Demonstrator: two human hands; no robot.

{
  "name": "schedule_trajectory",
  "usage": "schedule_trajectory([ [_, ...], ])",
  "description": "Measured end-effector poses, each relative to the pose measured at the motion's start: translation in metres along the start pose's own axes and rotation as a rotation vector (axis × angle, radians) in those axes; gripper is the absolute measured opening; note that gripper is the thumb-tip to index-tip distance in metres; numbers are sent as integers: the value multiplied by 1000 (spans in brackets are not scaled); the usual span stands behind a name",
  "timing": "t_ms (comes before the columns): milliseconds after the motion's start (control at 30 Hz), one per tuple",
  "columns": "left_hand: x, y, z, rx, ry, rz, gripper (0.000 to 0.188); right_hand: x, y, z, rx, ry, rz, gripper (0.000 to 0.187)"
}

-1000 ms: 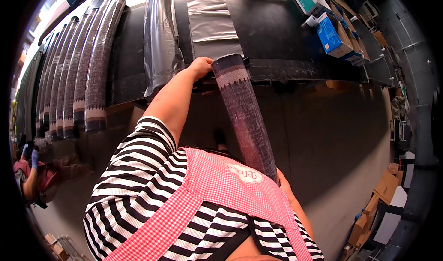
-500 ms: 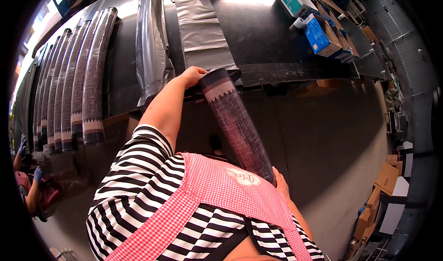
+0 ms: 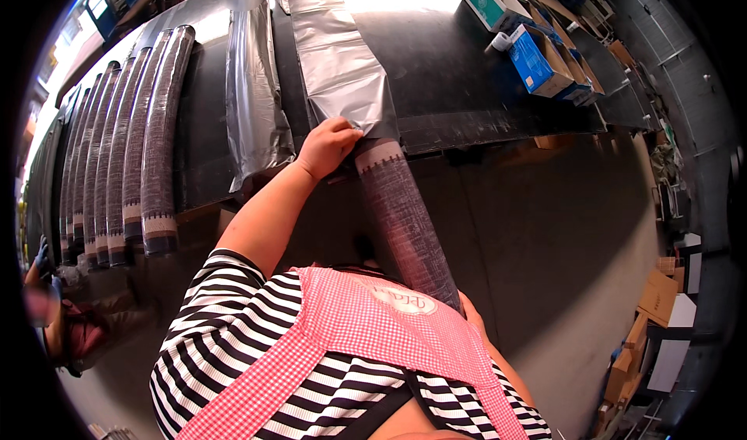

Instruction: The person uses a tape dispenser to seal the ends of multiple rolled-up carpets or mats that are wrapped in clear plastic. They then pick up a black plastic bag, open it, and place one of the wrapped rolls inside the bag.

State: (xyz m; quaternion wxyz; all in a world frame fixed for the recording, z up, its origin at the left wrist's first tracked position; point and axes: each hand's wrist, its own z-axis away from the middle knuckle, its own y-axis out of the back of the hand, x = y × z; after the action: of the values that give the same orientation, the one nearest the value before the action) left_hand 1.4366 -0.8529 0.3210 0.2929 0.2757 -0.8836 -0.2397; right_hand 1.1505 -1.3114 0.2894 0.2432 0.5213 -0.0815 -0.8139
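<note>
A rolled-up rug (image 3: 408,222), dark with a pale band, slants from my chest to the edge of the long black table. Its far end is inside the mouth of a silver-grey plastic sleeve (image 3: 342,70), which lies along the tabletop. Closed fingers of my left hand (image 3: 331,148) pinch the left side of that mouth, right beside the rug. My right hand (image 3: 472,315) holds the rug's near end against my apron; part of this hand is hidden behind the roll and the apron.
Left of the sleeve lies another silver-grey wrapped roll (image 3: 253,98). Several rolled rugs in clear film (image 3: 163,136) line the table's left part. A blue box (image 3: 537,63) and a green-and-white box (image 3: 494,8) stand at the right. A person's gloved hand (image 3: 41,252) shows at far left.
The rug's far end has gone into the sleeve's mouth, which now rises around it. My left hand has shifted from the rug's end to the sleeve's edge.
</note>
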Motion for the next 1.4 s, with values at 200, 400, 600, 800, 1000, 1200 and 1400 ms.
schedule_trajectory([
  [200,18,-1,-59,52,64,-136,13,-51,-4,-27,-88,66,-14,96],
  [400,22,-7,-41,-13,58,92,11,-51,-25,-73,-122,192,-358,104],
  [600,31,-19,-77,96,63,112,15,-106,-37,-126,-322,244,-503,95],
  [800,-7,5,-82,59,74,-129,5,-177,-52,-212,-309,348,-443,83],
  [1000,48,63,24,-197,440,55,67,-232,-69,-276,-123,393,-303,69],
  [1200,139,116,263,-233,987,303,42,-231,-67,-359,-93,355,0,68],
  [1400,238,146,421,-237,1523,0,34,-252,-77,-397,-239,356,-69,53],
])
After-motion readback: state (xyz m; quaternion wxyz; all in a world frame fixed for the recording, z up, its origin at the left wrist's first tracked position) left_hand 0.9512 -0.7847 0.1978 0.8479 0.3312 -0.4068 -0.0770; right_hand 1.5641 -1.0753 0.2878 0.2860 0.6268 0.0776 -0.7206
